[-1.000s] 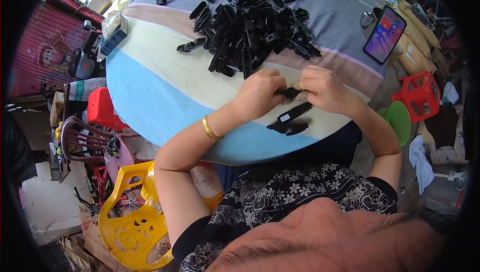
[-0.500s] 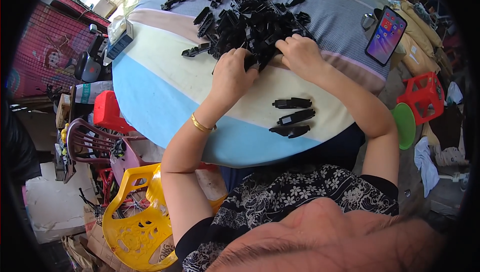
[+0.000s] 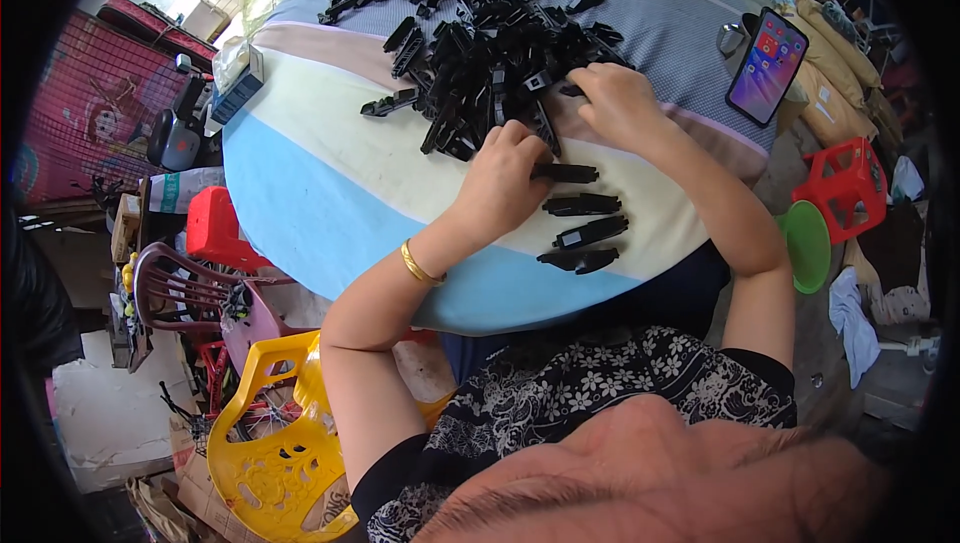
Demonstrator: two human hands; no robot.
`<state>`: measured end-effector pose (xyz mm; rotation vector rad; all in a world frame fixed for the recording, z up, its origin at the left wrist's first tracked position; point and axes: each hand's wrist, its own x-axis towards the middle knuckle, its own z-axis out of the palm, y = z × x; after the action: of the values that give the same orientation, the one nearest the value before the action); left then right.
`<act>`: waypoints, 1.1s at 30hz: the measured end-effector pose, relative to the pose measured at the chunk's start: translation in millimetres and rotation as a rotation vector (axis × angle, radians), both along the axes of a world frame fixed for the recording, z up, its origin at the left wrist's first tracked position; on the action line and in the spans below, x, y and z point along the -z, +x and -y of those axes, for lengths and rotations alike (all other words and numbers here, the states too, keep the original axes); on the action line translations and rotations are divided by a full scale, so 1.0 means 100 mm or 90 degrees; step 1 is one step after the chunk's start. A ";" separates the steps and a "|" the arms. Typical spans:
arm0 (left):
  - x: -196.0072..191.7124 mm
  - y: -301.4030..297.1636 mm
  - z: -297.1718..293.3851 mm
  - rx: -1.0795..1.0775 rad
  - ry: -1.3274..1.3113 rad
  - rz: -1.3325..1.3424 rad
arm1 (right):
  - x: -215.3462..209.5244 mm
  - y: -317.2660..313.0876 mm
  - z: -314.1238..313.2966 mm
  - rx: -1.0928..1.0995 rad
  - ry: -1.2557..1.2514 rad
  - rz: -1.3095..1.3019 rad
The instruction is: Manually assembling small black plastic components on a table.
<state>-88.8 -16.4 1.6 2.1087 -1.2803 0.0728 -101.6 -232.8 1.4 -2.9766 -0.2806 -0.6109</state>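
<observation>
Black plastic clips (image 3: 585,233) are laid in a short row near the table's (image 3: 330,203) near edge, long axes running left to right. The topmost clip (image 3: 565,173) is pinched at its left end by the left hand (image 3: 500,178), closed on it. Just beyond, the right hand (image 3: 615,103) is curled into the near edge of the pile (image 3: 490,53); whether anything is gripped there cannot be told. A striped cloth covers the round table; a phone (image 3: 765,65) is propped at its right edge. Plastic chairs (image 3: 270,443) are crowded around.
</observation>
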 end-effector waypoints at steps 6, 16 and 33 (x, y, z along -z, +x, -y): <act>-0.03 -0.03 0.01 0.007 0.006 -0.121 | -0.28 -0.68 0.03 -0.202 0.548 -0.255; 0.00 -0.03 0.04 -0.008 -0.010 -0.168 | -0.16 -0.84 -0.09 -0.182 0.266 -0.069; 0.00 -0.06 0.09 0.020 -0.020 -0.253 | -0.05 -0.70 -0.05 -0.286 0.118 -0.054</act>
<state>-94.7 -25.7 1.9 1.9501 -1.0627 -0.3225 -171.4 -228.0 6.7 -2.6228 -0.8068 -0.4274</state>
